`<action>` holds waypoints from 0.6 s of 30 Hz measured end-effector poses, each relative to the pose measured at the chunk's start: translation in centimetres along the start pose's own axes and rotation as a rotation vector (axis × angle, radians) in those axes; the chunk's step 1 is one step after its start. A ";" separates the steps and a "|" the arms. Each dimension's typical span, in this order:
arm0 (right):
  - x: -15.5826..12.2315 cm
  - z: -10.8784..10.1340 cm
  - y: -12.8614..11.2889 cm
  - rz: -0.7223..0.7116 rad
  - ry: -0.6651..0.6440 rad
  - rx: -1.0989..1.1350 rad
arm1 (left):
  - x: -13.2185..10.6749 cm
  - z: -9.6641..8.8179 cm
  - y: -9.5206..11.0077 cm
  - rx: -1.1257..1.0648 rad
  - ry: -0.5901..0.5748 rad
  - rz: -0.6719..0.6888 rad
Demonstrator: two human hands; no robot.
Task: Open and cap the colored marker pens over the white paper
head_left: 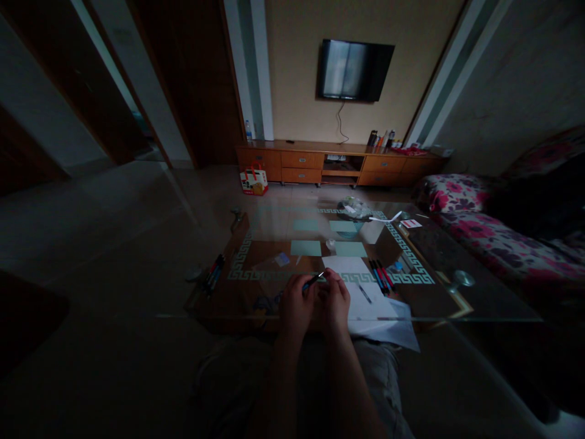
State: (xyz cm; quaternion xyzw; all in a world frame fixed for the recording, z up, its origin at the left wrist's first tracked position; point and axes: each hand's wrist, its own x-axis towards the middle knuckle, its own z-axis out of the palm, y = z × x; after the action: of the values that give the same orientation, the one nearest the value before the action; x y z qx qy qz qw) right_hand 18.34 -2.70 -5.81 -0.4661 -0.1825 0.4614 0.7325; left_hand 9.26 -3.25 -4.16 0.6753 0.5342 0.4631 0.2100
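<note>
A dark pen [312,281] with a shiny tip and a bit of blue near its rear is held by my left hand [295,305], its fingers closed round the barrel. Close by the tip is my right hand [336,302], fingers curled together; whatever they pinch is too small to make out. Both hands are above the near edge of the glass table [269,292]. White paper [354,268] lies under and beyond my right hand, and a slim pen-like piece [365,294] rests on it. Several red, blue and black pens [382,277] lie at the paper's right.
More pens [214,277] lie at the table's left side. A small white round item [330,244] sits mid-table, with a clear plastic bag [355,208] at the far edge. A flowered sofa [484,225] stands right; a TV cabinet [301,160] and a carton [253,182] are beyond.
</note>
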 end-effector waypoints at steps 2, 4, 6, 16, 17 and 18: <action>-0.1 0.0 0.1 0.035 -0.020 0.010 | 0.0 0.0 0.0 -0.017 0.005 0.000; -0.1 0.1 0.1 0.054 -0.057 0.012 | 0.1 0.0 -0.1 -0.025 0.001 0.002; -0.2 0.1 0.1 0.057 -0.093 0.008 | 0.1 0.0 0.0 -0.028 -0.010 0.003; 0.1 0.0 0.5 0.000 -0.117 -0.025 | 0.1 0.0 0.3 -0.040 -0.020 0.018; 0.2 0.1 0.6 -0.014 -0.107 -0.022 | 0.1 0.0 0.3 -0.042 -0.023 0.020; 0.2 0.1 0.6 -0.026 -0.094 -0.015 | 0.1 0.0 0.3 -0.044 -0.026 0.024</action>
State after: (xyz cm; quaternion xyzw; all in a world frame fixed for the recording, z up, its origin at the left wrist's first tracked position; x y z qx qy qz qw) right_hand 18.10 -2.42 -6.28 -0.4470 -0.2265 0.4719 0.7254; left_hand 9.43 -3.22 -3.89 0.6827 0.5130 0.4686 0.2264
